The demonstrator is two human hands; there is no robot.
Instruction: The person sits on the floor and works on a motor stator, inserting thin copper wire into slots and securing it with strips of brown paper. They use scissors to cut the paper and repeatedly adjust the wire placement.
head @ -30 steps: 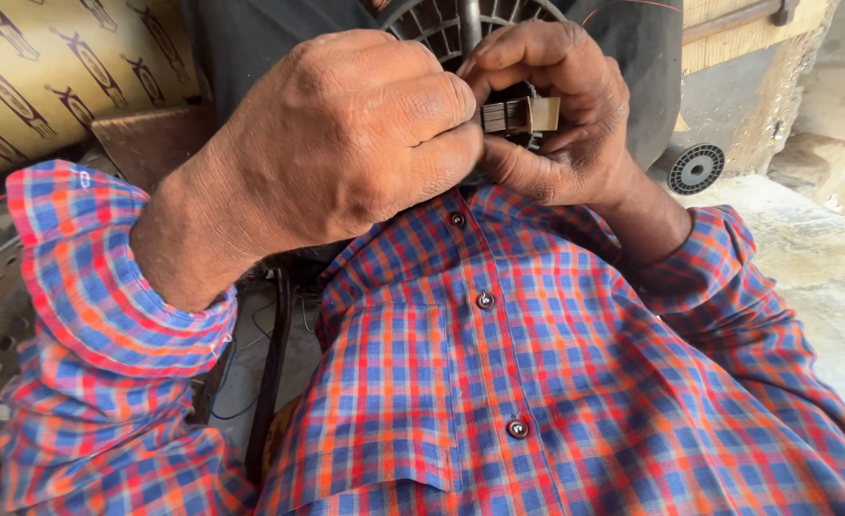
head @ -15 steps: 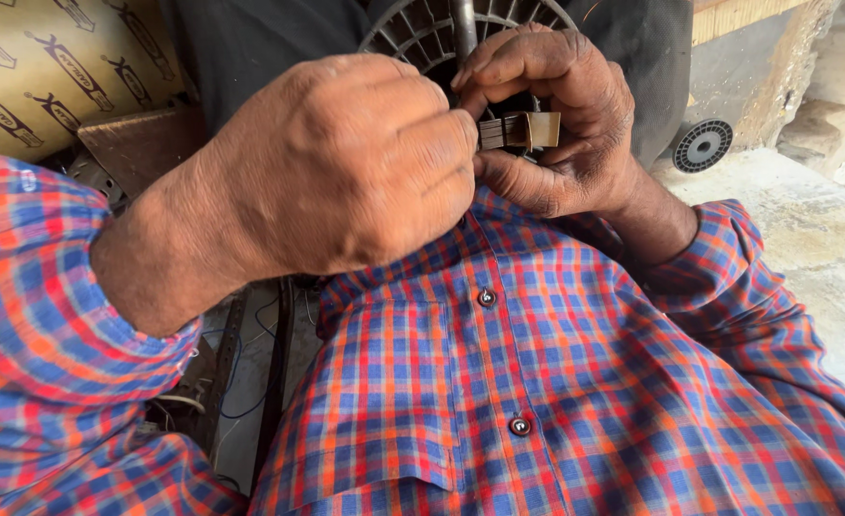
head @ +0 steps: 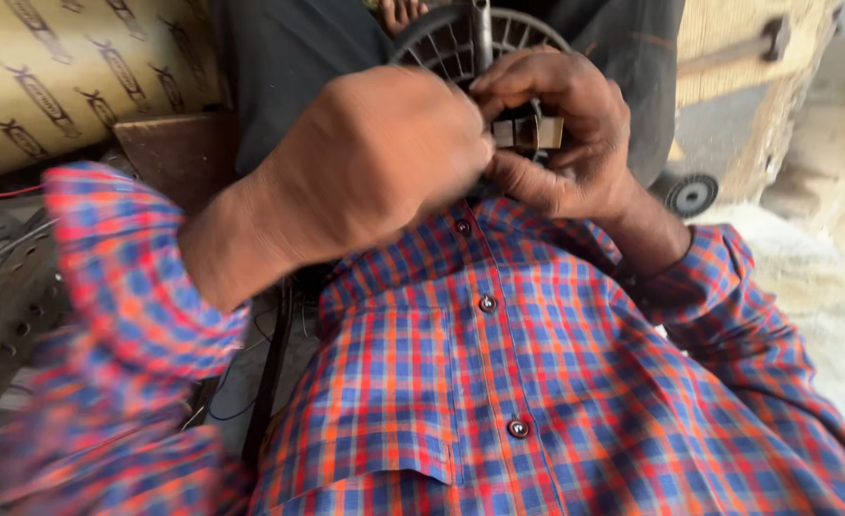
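My right hand (head: 566, 134) is closed around a small rectangular metal part (head: 528, 132) with a pale yellowish end, held close to my chest. My left hand (head: 384, 162) is curled in a fist right beside it, its fingertips pressed against the same part; what the fingers grip is hidden. Behind both hands stands a round black ribbed fan cover (head: 461, 43) with a metal shaft (head: 483, 29) rising from its middle. My checked red and blue shirt (head: 499, 382) fills the lower view.
A yellow patterned roll (head: 69, 76) lies at the upper left above a brown wooden block (head: 169, 153). A perforated metal sheet (head: 2, 315) and wires are at the left. A small black wheel (head: 690, 194) sits on the pale floor at right.
The view has shifted and blurred slightly. My left forearm has swung lower and to the right, while both hands stay together on the small metal part.
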